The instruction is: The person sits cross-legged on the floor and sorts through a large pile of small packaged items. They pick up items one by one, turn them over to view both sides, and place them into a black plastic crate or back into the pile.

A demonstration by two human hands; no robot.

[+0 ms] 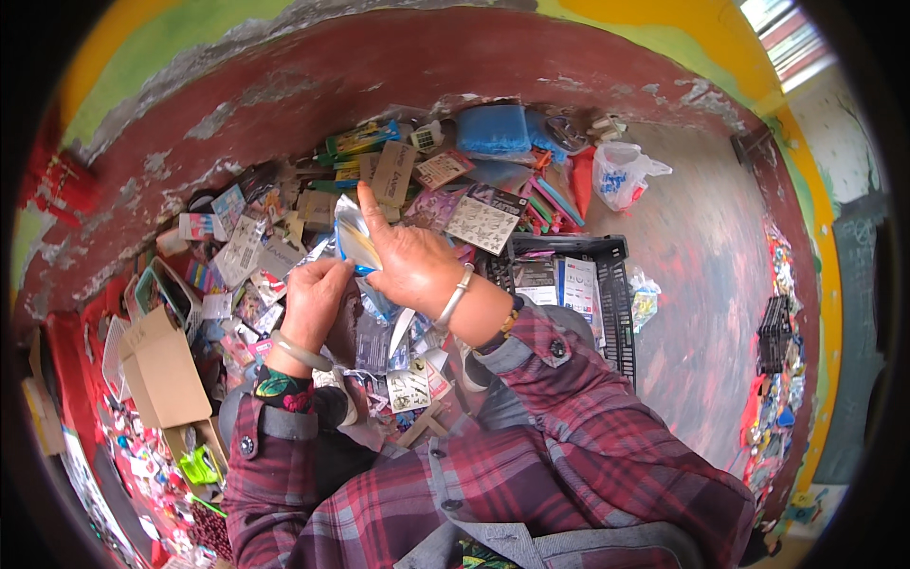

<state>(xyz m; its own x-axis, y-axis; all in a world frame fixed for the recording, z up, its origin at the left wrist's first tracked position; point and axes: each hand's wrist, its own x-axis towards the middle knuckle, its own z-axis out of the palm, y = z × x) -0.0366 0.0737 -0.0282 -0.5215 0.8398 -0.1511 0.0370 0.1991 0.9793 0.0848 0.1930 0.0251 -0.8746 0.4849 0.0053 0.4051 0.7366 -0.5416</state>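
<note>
Packet in silver and blue (347, 242) sits at ten o'clock from the middle of my head view, between my two hands. My left hand (318, 296) is narrowed, thumb and fingers pinched on the packet's lower edge. My right hand (422, 267) lies against its other side, index finger stretched toward twelve o'clock; whether the remaining fingers grip, I cannot tell. Each wrist carries a pale bangle (456, 296) (the right one has a beaded band below it too).

Around the packet, brown cardboard pieces (391, 173) lie at one o'clock and a blue plastic-wrapped bundle (493, 129) at two. A sheet with black designs (485, 218) is near three o'clock, and beyond it, toward four, stands a black crate (622, 322) holding printed packages. An open cardboard box (163, 368) sits at eight o'clock.
</note>
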